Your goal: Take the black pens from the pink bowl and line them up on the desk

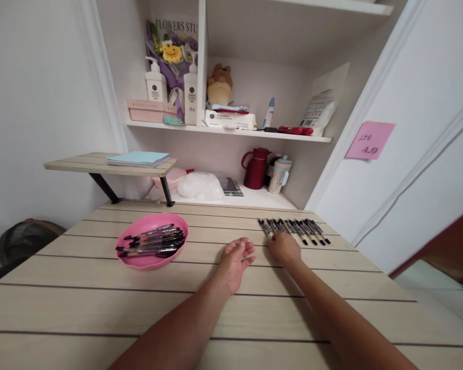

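Note:
My right hand [286, 247] is closed at the left end of a row of pens [299, 231], its fingertips pinching the lower end of a black-and-clear pen [264, 226]. The pens lie side by side on the wooden table, slanting slightly, and my hand covers the lower ends of several. To the left, my left hand [235, 262] hovers over the boards with its palm turned inward, fingers loosely apart and nothing in it. Farther left stands a pink bowl [129, 261] with a heap of similar pens [154, 241] in it.
A small raised shelf [73, 163] on black legs carries blue-topped papers [139, 158] at the back left. Behind the table, a white shelf unit [231, 131] holds a red jug [257, 167], a pale cup [280, 174] and a white plastic bag [200, 186]. A pink note [370, 140] sticks to the right wall.

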Motion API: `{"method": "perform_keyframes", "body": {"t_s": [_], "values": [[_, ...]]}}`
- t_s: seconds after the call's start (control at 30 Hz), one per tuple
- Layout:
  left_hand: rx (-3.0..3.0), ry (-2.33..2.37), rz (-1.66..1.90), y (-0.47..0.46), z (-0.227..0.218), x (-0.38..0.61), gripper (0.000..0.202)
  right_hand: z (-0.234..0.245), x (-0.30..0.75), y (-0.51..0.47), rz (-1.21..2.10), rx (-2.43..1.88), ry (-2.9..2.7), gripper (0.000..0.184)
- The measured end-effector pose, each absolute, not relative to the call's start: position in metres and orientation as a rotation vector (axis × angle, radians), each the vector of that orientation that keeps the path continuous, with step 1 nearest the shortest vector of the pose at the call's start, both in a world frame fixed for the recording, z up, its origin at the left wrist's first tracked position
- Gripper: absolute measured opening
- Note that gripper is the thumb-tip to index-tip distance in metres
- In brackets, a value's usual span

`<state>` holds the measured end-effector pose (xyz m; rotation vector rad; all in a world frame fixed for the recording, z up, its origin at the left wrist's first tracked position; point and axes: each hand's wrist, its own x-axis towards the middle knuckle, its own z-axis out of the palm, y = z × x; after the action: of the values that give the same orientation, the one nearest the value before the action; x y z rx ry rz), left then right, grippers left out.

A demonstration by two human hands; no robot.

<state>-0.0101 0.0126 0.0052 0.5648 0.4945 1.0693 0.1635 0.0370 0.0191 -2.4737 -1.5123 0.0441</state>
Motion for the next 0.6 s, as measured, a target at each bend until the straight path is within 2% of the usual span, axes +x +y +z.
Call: {"method": "perform_keyframes", "body": {"t_s": [0.6], "values": [[0.561, 0.515, 1.073, 0.012, 0.006, -0.008, 0.031, 0.028, 0.175, 0.069, -0.023, -2.509, -1.473, 0.031]]}}
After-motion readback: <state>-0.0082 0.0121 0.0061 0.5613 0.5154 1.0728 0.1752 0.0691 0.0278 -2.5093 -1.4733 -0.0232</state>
